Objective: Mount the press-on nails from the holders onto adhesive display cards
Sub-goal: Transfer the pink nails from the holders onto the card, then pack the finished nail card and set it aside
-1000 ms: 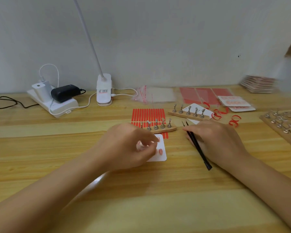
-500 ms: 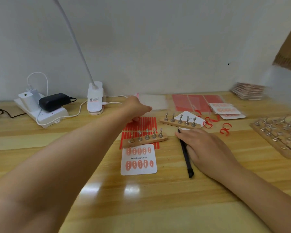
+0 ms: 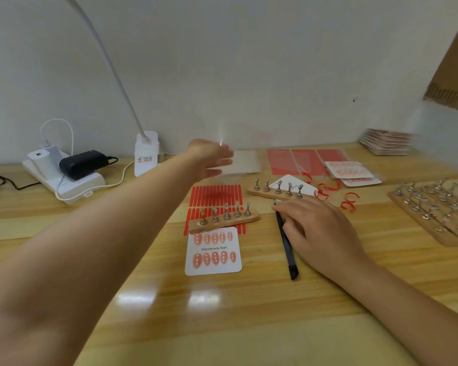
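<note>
A white display card [image 3: 213,250] printed "Handmade Nail" lies in the middle of the table and carries two rows of pink nails. Just behind it stands a wooden holder [image 3: 224,220] with several metal stands, on a sheet of red adhesive strips [image 3: 214,194]. A second holder [image 3: 278,191] lies further back on another white card [image 3: 303,186]. My left hand [image 3: 212,157] is stretched far forward over a pile of clear bags [image 3: 245,161]; it is blurred and its grip is unclear. My right hand [image 3: 320,231] rests on the table and holds black tweezers [image 3: 286,241].
A board [image 3: 434,207] with many metal stands lies at the right. Red sheets [image 3: 304,159], bagged finished cards [image 3: 352,171], a card stack [image 3: 386,142] and red peel curls [image 3: 349,200] are at the back right. A lamp base [image 3: 146,154] and power strip [image 3: 64,178] stand at the left.
My left hand has left the display card and reached forward to the clear bags at the back. The card now lies uncovered. My right hand has stayed put with the tweezers.
</note>
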